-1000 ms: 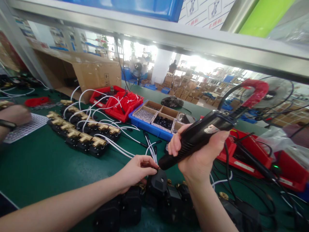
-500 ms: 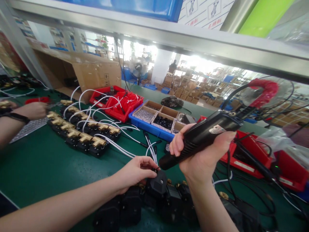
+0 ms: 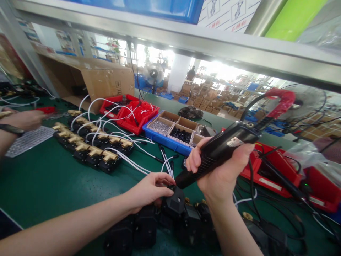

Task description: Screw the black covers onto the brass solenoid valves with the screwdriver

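While right hand grips driver, left hand holding black housing

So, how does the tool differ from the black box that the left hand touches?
The tool is long and rounded; the box is short and blocky. The right hand grips the tool; the left hand touches the lower box. The tool has red wrap above; the box shows none. Both are mainly black.
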The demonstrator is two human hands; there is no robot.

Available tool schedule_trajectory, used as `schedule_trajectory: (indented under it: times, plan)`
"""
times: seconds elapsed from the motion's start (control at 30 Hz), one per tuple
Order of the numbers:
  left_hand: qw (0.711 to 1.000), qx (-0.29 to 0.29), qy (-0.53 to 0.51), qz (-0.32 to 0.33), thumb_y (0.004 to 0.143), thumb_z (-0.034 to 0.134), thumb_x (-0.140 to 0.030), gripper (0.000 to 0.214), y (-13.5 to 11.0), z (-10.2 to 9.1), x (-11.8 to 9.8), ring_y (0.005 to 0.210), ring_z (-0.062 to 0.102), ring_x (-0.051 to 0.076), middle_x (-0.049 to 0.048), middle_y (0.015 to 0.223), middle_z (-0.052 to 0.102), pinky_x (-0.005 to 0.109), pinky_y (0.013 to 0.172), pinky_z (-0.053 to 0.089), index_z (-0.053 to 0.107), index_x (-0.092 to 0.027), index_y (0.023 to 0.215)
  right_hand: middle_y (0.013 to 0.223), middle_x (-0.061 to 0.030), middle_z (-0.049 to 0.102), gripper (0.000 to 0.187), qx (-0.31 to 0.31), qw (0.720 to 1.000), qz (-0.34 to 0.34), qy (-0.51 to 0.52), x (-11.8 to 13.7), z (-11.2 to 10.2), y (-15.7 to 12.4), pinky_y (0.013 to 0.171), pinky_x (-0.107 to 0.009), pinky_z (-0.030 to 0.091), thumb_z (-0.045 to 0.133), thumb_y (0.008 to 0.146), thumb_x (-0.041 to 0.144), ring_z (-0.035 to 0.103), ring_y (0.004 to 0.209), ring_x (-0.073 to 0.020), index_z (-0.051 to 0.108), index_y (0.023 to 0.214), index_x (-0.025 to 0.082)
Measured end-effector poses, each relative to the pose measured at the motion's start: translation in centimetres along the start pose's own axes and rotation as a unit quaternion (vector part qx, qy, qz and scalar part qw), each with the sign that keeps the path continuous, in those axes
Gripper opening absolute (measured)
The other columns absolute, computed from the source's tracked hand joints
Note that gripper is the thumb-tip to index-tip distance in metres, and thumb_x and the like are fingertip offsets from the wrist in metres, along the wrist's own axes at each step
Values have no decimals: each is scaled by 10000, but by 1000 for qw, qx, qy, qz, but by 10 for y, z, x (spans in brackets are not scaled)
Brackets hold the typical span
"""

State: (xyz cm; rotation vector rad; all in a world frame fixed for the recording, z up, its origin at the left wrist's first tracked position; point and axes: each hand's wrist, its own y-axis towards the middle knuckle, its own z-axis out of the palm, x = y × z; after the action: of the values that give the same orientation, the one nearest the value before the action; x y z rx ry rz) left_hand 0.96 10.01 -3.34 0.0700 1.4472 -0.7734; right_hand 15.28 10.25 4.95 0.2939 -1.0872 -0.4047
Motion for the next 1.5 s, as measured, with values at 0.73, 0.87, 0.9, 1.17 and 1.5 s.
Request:
schedule_trajectory:
  times: [0.73,0.87,0.9,1.17,1.5]
  plan:
    - [999,-13,-31,1,537,767,-297,329,-1,1,3,467,512,69,-46,593,614,143,384,381,593,-167,784,390,46,420,717,-19,1000,1,-23,-2,10,-4,289,-210,309,504,726,897,370,284,-100,510,589,193]
    - [1000,-14,-8,12,557,744,-320,321,1,2,5,439,478,68,-58,592,595,165,382,357,577,-178,792,397,38,432,726,-30,998,-5,-49,-2,12,-6,312,-215,321,479,734,903,391,296,-104,501,582,193]
    - [1000,-11,-3,16,565,739,-325,322,1,2,5,447,477,67,-56,622,604,173,393,365,576,-180,801,396,39,433,727,-34,998,-6,-49,-1,11,-5,311,-217,325,481,727,907,391,294,-105,505,589,193]
    - [988,77,118,71,599,762,-162,422,-20,-5,-1,793,622,152,-7,947,681,244,670,474,640,-189,1002,394,36,472,691,7,1000,-19,-24,25,1,-20,305,-222,375,547,697,881,426,306,-120,611,671,194]
    - [809,-12,576,115,632,886,-309,808,-96,7,4,1278,487,382,168,1437,518,547,1098,383,526,-155,1339,410,32,487,683,-1,1000,-18,7,31,1,-43,314,-209,386,562,695,869,432,321,-108,649,674,192]
